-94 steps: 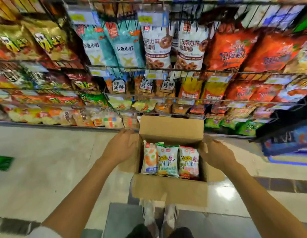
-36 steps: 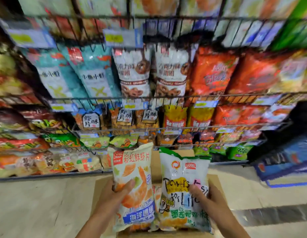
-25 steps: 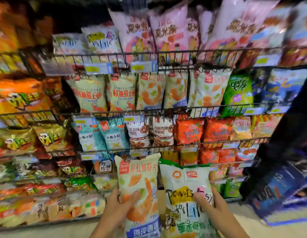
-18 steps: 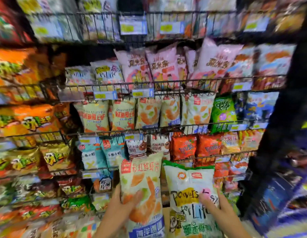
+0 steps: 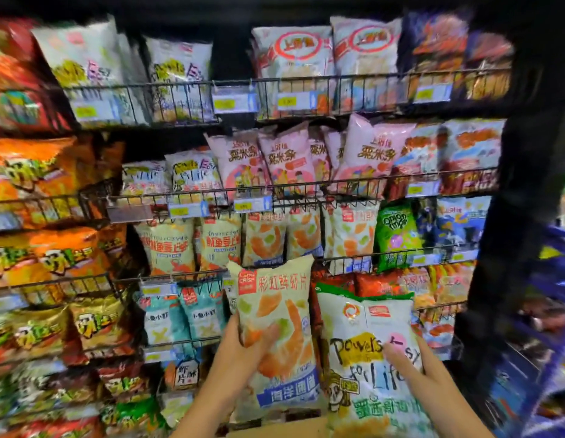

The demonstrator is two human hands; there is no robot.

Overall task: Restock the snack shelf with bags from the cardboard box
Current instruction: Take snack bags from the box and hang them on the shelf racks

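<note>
Left hand [image 5: 240, 352] grips the shrimp-chip bag [image 5: 274, 327] and right hand [image 5: 414, 365] the green-topped bag [image 5: 369, 358], both held upright facing the snack shelf [image 5: 306, 188], probably to match rows, above the cardboard box [image 5: 281, 428].

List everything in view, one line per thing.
prawn cracker bag: one, cream and orange, held before the shelves, centre
white bag: one, white with green top, held right of it
cardboard box: one, brown, edge at bottom
wire shelves: several tiers, black, across the view
shelved snack bags: many, mixed colours, on the tiers
price tags: several, yellow and blue, on shelf rails
left hand: grips prawn cracker bag
right hand: grips white bag
</note>
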